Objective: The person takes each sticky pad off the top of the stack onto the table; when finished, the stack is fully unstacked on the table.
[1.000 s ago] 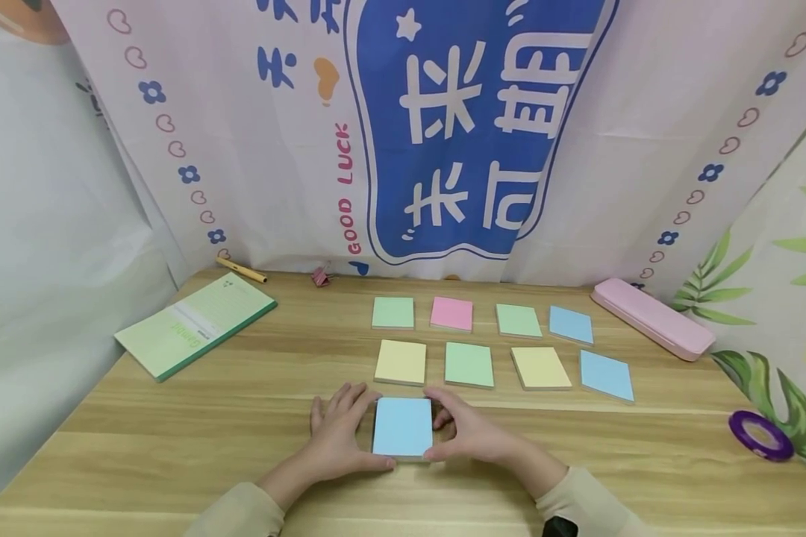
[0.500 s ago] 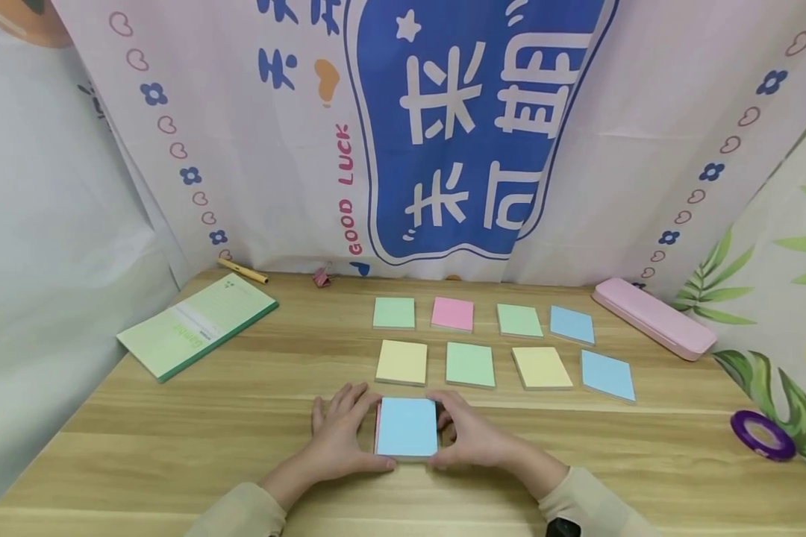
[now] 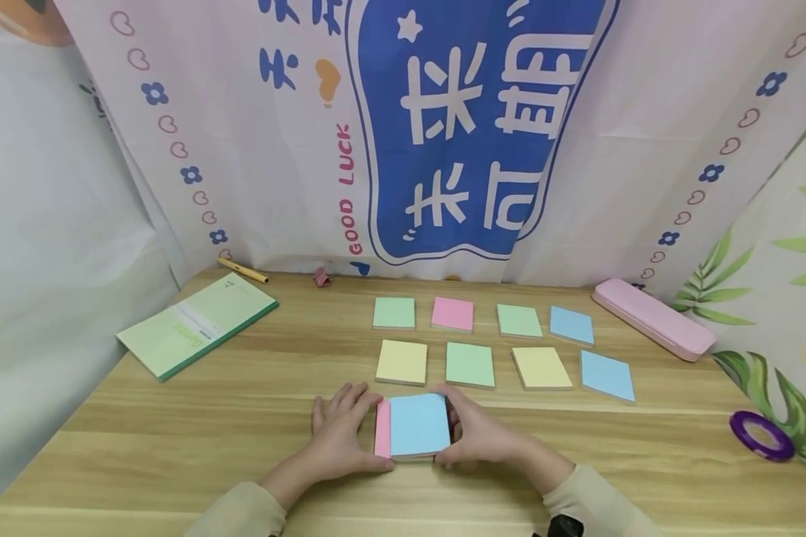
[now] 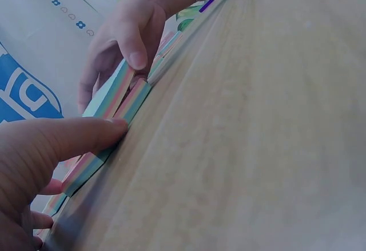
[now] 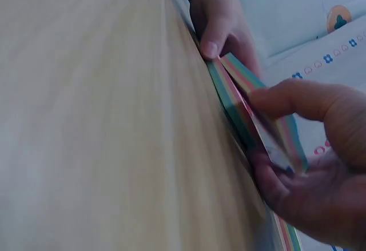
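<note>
A blue-topped sticky note pad (image 3: 419, 424) overlaps a pink-topped sticky note pad (image 3: 383, 429) close in front of the person. The right hand (image 3: 480, 432) grips the blue-topped pad by its right side, thumb at the near edge and fingers at the far one. Steadying the lower pad, the left hand (image 3: 339, 436) has its thumb and fingers at opposite edges near the left corners. From the right wrist view, the upper pad (image 5: 294, 142) tilts up at its right end, away from the lower pad (image 5: 229, 99). Both show striped, multicoloured edges.
Behind the hands, two rows of sticky note pads lie on the wooden table, among them a yellow pad (image 3: 401, 362) and a pink pad (image 3: 452, 314). A notebook (image 3: 198, 324), pen (image 3: 243, 270) and binder clip (image 3: 322, 277) are left; a pink case (image 3: 653, 319) and purple tape roll (image 3: 762, 435) right.
The blue-topped pad has slid right and its right end has risen, uncovering a pink strip of the pad below. The right hand moved right with it; the left hand stayed in place.
</note>
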Available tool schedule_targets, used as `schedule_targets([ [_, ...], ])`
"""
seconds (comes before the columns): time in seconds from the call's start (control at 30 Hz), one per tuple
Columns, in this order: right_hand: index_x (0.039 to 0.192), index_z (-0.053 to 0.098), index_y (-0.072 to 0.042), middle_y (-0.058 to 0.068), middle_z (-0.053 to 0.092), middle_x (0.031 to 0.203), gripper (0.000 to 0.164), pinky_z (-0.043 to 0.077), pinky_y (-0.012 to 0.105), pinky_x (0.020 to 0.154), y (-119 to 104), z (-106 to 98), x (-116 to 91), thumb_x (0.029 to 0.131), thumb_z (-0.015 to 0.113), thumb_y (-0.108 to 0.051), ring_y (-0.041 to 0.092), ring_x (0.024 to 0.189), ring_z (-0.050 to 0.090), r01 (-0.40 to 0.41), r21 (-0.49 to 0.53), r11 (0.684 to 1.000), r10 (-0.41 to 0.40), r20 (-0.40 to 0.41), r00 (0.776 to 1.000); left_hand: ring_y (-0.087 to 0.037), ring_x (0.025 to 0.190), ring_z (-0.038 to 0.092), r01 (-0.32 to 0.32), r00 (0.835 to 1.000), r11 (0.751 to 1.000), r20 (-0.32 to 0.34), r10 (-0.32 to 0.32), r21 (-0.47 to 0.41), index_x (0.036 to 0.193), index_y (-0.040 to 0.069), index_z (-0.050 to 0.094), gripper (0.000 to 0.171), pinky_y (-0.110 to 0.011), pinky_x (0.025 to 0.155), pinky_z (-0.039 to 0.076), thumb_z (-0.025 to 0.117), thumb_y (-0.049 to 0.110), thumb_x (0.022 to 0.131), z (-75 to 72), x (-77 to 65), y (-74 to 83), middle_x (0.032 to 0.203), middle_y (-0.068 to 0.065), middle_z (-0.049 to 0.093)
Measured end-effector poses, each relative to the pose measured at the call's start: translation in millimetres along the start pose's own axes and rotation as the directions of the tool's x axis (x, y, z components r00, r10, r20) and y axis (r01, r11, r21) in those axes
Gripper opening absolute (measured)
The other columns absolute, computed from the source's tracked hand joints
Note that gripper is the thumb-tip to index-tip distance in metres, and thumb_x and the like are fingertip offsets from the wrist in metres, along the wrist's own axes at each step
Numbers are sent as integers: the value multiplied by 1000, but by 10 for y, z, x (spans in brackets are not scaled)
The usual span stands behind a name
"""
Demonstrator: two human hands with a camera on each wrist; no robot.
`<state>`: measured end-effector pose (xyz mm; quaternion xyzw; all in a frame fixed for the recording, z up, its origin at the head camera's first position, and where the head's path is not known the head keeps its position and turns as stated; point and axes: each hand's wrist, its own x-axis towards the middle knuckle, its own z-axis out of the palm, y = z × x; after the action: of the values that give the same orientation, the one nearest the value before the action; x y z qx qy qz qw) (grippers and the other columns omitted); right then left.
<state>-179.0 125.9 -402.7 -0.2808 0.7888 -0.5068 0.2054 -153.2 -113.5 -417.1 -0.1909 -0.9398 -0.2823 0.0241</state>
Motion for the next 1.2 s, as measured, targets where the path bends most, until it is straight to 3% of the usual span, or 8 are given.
schedule_targets([
  [0.13,131,17,-4,18,45,111,83,45,35,73,26,-116,-97,66,65,12,27,95,50,-28,267,963,15,49,999,-37,122,15,8,1000,1000,-7,-8,1,118,16,44,81,-62,87,-6,74,53,51,3,10,4,130,-17,31],
  [0.3,131,13,-4,23,44,116,84,44,37,75,77,-293,-272,67,63,12,31,98,49,-29,387,922,14,41,999,-37,122,15,3,1000,1000,0,-3,-5,118,16,44,81,-62,87,-7,74,53,52,4,19,9,131,-17,30],
  [0.53,132,6,-3,24,44,113,86,45,35,72,195,-487,-522,69,64,8,32,95,50,-8,377,926,13,-10,1000,-37,122,13,1,1000,1000,7,-1,-9,122,13,42,87,-62,87,-9,74,53,52,8,22,-3,132,-18,28],
  [0.77,133,7,-6,24,43,112,84,45,36,71,274,-553,-664,71,63,6,32,94,50,-68,357,932,76,-10,997,-37,122,13,-6,1000,1000,2,6,-1,122,12,43,87,-62,87,-8,73,54,53,13,11,-8,132,-18,28],
  [1.0,134,11,-5,23,41,105,83,47,35,59,224,-606,-719,73,67,-4,24,72,50,-134,239,962,147,-37,988,-36,123,13,-9,1000,1000,7,9,1,123,10,43,87,-61,88,-8,71,56,54,5,6,-11,133,-17,27],
  [1.2,133,14,2,25,39,109,79,46,33,60,179,-656,-753,75,66,-10,24,76,52,-154,116,981,164,-85,983,-35,123,13,3,1000,1000,10,-3,-1,123,11,43,87,-61,88,-8,72,56,54,-6,-8,-16,133,-16,27],
])
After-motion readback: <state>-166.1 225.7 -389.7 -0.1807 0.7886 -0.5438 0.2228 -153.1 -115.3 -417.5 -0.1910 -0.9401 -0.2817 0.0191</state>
